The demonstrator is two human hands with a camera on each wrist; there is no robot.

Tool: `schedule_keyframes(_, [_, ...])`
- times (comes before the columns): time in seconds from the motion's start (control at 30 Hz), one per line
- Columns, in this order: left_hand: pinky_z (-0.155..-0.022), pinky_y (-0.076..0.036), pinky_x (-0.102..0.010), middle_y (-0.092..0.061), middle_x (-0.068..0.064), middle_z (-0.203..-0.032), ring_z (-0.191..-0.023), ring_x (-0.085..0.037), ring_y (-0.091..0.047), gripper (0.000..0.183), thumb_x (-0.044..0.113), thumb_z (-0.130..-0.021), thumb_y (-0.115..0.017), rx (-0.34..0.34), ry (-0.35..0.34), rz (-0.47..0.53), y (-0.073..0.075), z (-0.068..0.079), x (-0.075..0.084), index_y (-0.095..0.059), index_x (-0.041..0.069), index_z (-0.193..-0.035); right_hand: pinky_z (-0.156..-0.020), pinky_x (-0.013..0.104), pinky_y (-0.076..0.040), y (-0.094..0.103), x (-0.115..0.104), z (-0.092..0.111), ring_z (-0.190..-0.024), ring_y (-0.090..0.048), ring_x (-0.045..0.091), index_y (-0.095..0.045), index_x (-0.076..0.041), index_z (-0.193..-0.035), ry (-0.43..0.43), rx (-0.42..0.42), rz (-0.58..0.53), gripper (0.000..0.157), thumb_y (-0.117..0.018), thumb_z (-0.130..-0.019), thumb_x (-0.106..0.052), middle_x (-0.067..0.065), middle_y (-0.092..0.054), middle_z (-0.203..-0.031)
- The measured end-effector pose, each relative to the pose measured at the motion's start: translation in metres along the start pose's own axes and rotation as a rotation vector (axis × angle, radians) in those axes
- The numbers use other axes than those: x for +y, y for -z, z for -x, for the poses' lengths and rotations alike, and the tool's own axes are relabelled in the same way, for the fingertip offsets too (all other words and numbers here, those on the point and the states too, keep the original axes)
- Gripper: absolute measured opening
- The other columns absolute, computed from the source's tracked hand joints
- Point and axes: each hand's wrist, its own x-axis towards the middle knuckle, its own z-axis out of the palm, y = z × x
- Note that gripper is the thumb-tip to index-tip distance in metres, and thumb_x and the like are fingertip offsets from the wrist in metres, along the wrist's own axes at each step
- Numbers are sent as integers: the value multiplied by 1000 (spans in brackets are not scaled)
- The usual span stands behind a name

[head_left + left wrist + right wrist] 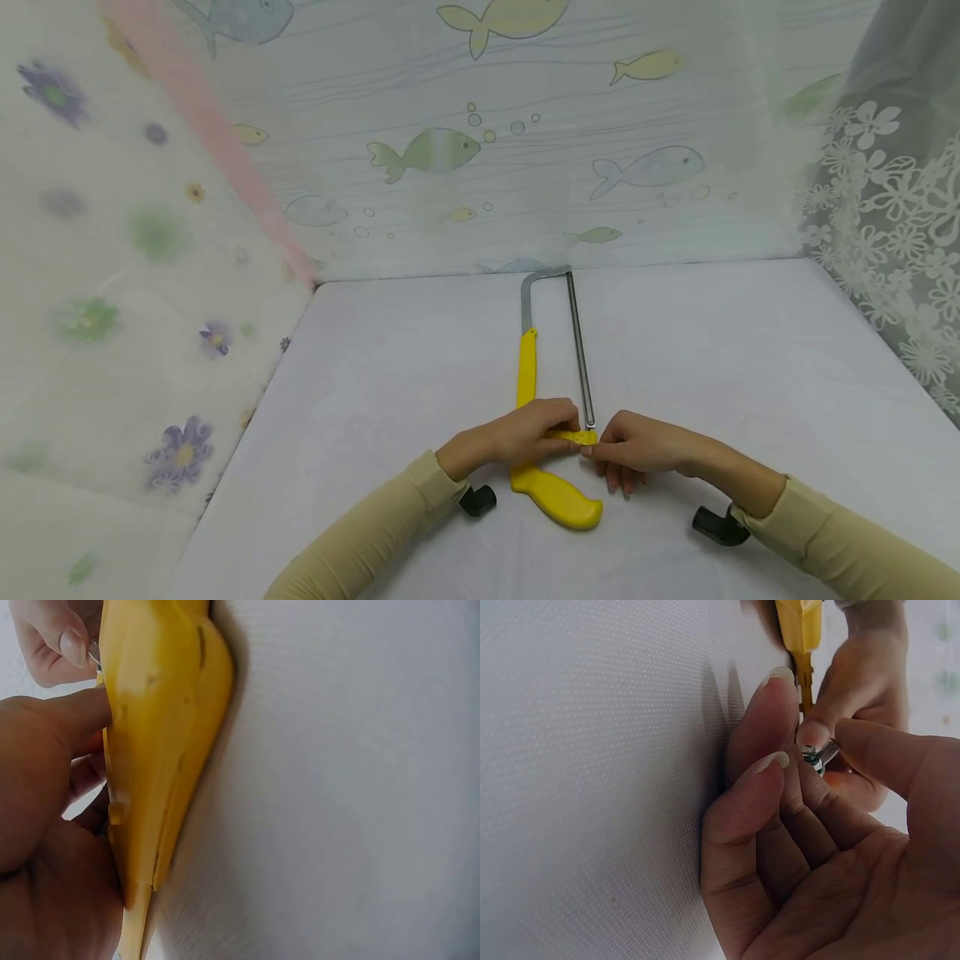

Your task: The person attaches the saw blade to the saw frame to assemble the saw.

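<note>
A hacksaw (528, 367) with a yellow handle (564, 502) lies on the white table, its grey metal bow pointing away from me. Its narrow blade (579, 350) runs along the right side. My left hand (525, 432) grips the short yellow arm near the blade's close end. Across from it, my right hand (651, 443) pinches a small metal wing nut (829, 751) at the tip of that arm. Fingers partly hide the nut. In the left wrist view the yellow handle (161, 712) stands close beside the left palm (45, 772).
The white cloth-covered table (390, 358) meets a fish-print curtain (420, 208) at the back. A flowered sheet (112, 350) hangs on the left, and lace (900, 217) on the right. Black wrist mounts (720, 527) sit under both sleeves.
</note>
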Motion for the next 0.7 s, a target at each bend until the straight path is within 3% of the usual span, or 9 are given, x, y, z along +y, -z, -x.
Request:
schedule_keyframes(0.4, [-74,-39,-11,-51,9,-91,-81,-2,-45,10,27,-93,-59,25,-13,28,0,0,0,-53,20,-95,-43,25,-37,2,1,1,-47,-53,16,-66,0,-75,-1,-3,2,37,-56,-94,-30,17,-63,-64])
schedule_keyframes(0.7, [-72,-38,-11,-51,9,-89,-79,-2,-44,10,27,-92,-61,33,-18,18,0,0,0,-53,20,-93,-44,25,-38,11,8,6,-51,-54,17,-67,-2,-78,37,-3,41,25,-59,-93,-20,14,-63,-66])
